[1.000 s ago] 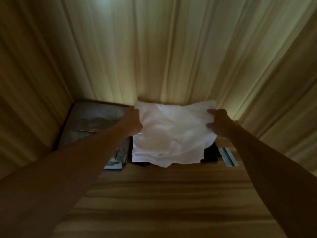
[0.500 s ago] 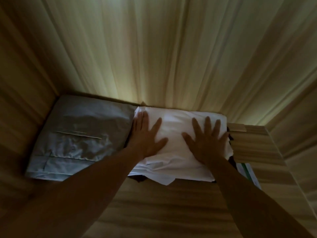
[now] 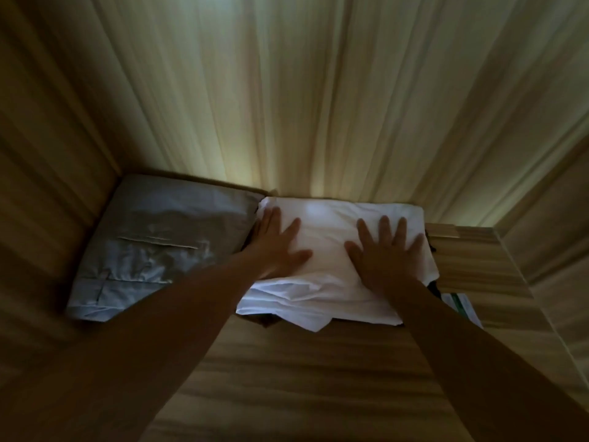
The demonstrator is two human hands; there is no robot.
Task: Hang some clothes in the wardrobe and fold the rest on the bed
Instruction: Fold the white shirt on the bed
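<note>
1. Now your left hand [image 3: 277,248] lies flat, fingers spread, pressing down on the folded white garment [image 3: 325,231].
2. Your right hand [image 3: 387,253] presses it likewise, fingers straight, holding nothing.
3. That white garment rests on the wooden shelf [image 3: 302,378], just beside a folded grey garment [image 3: 153,244].

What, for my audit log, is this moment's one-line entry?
left hand: flat on white garment | right hand: flat on it | beside: grey garment
</note>
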